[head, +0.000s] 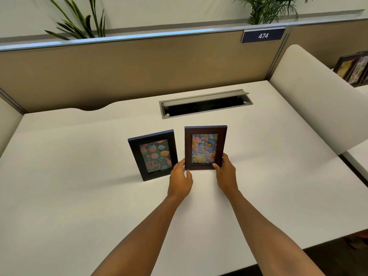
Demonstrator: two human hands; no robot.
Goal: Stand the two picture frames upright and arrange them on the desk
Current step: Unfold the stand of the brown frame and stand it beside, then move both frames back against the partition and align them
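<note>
Two picture frames stand upright side by side near the middle of the white desk [79, 176]. The black frame [153, 155], with a cupcake and lollipop picture, is on the left and nothing touches it. The dark brown frame [205, 147], with a flower picture, stands just to its right. My left hand [180, 177] has fingertips on the brown frame's lower left corner. My right hand [226, 170] grips its lower right corner, thumb on the front.
An open grey cable tray [205, 105] is set into the desk behind the frames. A tan partition [139, 68] with a "474" sign [262, 35] backs the desk. A white side divider [310, 96] stands at the right, more frames [353, 67] beyond it.
</note>
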